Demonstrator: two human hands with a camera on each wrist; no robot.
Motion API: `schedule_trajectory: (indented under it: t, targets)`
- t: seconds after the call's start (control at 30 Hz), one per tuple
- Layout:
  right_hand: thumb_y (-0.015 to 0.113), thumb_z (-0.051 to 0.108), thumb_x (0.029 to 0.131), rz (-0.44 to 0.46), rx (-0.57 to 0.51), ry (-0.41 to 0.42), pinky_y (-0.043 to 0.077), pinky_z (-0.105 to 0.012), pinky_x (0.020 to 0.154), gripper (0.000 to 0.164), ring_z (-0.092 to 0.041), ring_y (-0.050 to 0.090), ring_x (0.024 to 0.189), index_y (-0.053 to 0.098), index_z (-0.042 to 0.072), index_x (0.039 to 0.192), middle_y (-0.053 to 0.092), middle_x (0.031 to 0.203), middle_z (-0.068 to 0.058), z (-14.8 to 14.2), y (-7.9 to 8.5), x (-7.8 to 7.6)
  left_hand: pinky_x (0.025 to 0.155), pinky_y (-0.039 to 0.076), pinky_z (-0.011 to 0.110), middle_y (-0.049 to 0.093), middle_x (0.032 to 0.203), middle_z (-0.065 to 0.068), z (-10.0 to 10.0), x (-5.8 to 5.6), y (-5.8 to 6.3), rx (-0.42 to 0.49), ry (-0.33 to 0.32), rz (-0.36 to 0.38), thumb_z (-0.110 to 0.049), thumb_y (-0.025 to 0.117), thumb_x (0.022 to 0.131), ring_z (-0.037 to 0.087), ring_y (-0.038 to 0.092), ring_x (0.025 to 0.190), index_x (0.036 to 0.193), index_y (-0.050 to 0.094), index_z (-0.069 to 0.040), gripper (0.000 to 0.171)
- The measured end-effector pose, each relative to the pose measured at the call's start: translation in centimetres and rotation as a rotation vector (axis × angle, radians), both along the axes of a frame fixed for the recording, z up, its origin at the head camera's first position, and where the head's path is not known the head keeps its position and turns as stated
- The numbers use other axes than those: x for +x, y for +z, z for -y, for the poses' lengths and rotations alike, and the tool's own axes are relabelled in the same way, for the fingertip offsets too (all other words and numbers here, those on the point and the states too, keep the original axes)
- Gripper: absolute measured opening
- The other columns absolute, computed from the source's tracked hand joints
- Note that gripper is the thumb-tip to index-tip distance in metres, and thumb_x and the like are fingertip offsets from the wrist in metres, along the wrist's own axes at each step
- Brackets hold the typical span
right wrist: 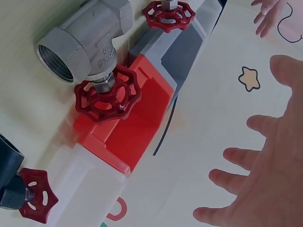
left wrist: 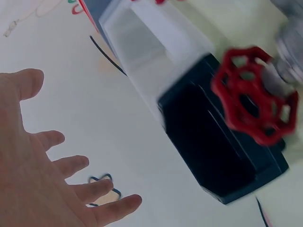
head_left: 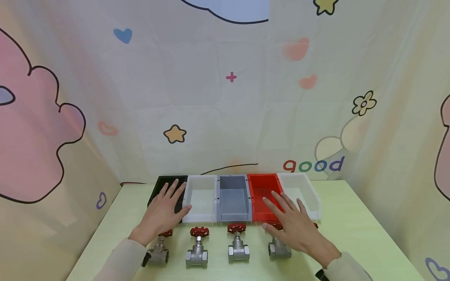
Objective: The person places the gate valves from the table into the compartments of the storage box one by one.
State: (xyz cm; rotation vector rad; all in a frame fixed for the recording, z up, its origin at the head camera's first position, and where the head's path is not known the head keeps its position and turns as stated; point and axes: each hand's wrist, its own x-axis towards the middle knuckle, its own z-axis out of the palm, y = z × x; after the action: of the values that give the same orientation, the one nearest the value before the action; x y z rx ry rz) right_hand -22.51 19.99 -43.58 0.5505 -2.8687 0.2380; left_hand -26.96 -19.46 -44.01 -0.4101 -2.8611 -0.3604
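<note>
Pale green table [head_left: 355, 230]: five bins [head_left: 234, 215] in row, red-wheeled valves [head_left: 238, 251] before them.

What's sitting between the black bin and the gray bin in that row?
A white bin separates the black bin from the gray bin, as the head view shows.

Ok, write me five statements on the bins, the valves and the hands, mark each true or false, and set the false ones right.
1. The gray bin stands between a white bin and the red bin. True.
2. The bin at the far left of the row is white. False; it is the black bin.
3. A silver valve sits in front of the gray bin, on its near side. True.
4. That valve is topped in blue. False; its handwheel is red.
5. The left hand and the right hand both hold nothing. True.
</note>
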Motion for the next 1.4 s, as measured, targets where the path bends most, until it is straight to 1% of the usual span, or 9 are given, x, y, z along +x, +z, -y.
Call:
schedule_trajectory:
  t: [0.13,0.23,0.3,0.4,0.5,0.6,0.83,1.13,1.4]
  targets:
    - [0.063,0.058,0.086,0.016,-0.014,-0.014,0.019,-0.075,0.11,0.076,-0.041,0.027,0.146,0.039,0.028,0.152,0.03,0.161,-0.01,-0.2,-0.1,0.3,0.103,0.04,0.066,0.023,0.164,0.014,1.3,-0.5,-0.2,0.001,0.025,0.008,-0.057,0.055,0.094,0.045,0.021,0.148,0.158,0.024,-0.023,0.079]
    - [0.064,0.058,0.086,0.023,-0.018,-0.023,0.02,-0.075,0.11,0.076,-0.04,0.027,0.146,0.039,0.028,0.152,0.031,0.161,-0.009,-0.3,-0.2,0.4,0.082,0.054,0.059,0.024,0.163,0.017,2.4,-1.0,-0.4,0.023,0.043,0.033,-0.054,0.057,0.093,0.046,0.026,0.146,0.157,0.025,-0.019,0.08]
    - [0.063,0.059,0.085,0.021,-0.016,-0.026,0.021,-0.075,0.109,0.076,-0.04,0.028,0.145,0.04,0.028,0.151,0.032,0.16,-0.01,-0.5,-0.3,0.5,0.076,0.055,0.057,0.024,0.162,0.019,3.1,-1.3,-0.5,0.041,0.062,0.048,-0.05,0.059,0.093,0.046,0.028,0.145,0.157,0.024,-0.016,0.08]
    - [0.061,0.062,0.085,0.013,-0.007,-0.033,0.023,-0.075,0.109,0.076,-0.039,0.03,0.144,0.042,0.028,0.15,0.034,0.159,-0.01,-0.8,-0.5,0.6,0.077,0.055,0.058,0.024,0.16,0.022,4.3,-1.8,-0.8,0.065,0.094,0.064,-0.044,0.06,0.094,0.047,0.033,0.141,0.157,0.022,-0.011,0.08]
    - [0.06,0.064,0.085,0.007,-0.003,-0.042,0.024,-0.074,0.109,0.077,-0.04,0.032,0.144,0.042,0.028,0.15,0.035,0.159,-0.01,-1.1,-0.7,0.8,0.089,0.05,0.064,0.027,0.157,0.026,5.4,-2.4,-1.3,0.069,0.121,0.065,-0.038,0.06,0.095,0.049,0.038,0.137,0.156,0.022,-0.006,0.079]
    - [0.06,0.063,0.085,0.007,-0.002,-0.043,0.024,-0.074,0.109,0.077,-0.04,0.032,0.144,0.042,0.027,0.15,0.035,0.159,-0.01,-1.3,-0.8,0.9,0.091,0.049,0.064,0.03,0.155,0.029,6.3,-3.0,-1.9,0.078,0.139,0.078,-0.035,0.062,0.094,0.051,0.043,0.132,0.155,0.022,-0.003,0.079]
    - [0.061,0.061,0.086,0.005,-0.006,-0.044,0.024,-0.074,0.109,0.075,-0.04,0.031,0.144,0.043,0.026,0.15,0.034,0.159,-0.01,-1.6,-0.9,1.2,0.099,0.044,0.065,0.03,0.154,0.03,7.5,-3.6,-2.6,0.115,0.163,0.137,-0.034,0.061,0.095,0.052,0.043,0.131,0.154,0.022,-0.001,0.078]
    - [0.063,0.06,0.084,0.022,-0.023,-0.07,0.022,-0.074,0.11,0.076,-0.04,0.031,0.144,0.042,0.03,0.15,0.033,0.16,-0.008,-2.1,-1.2,1.3,0.103,0.04,0.065,0.038,0.148,0.036,8.6,-4.7,-3.6,0.145,0.183,0.203,-0.027,0.06,0.096,0.054,0.044,0.13,0.15,0.027,0.006,0.072]
    - [0.065,0.06,0.082,0.042,-0.025,-0.088,0.019,-0.074,0.111,0.076,-0.04,0.032,0.144,0.043,0.031,0.149,0.035,0.159,-0.008,-2.9,-1.7,1.6,0.096,0.048,0.06,0.054,0.132,0.036,9.3,-5.6,-4.6,0.177,0.195,0.233,-0.017,0.061,0.094,0.05,0.057,0.117,0.141,0.04,0.012,0.059]
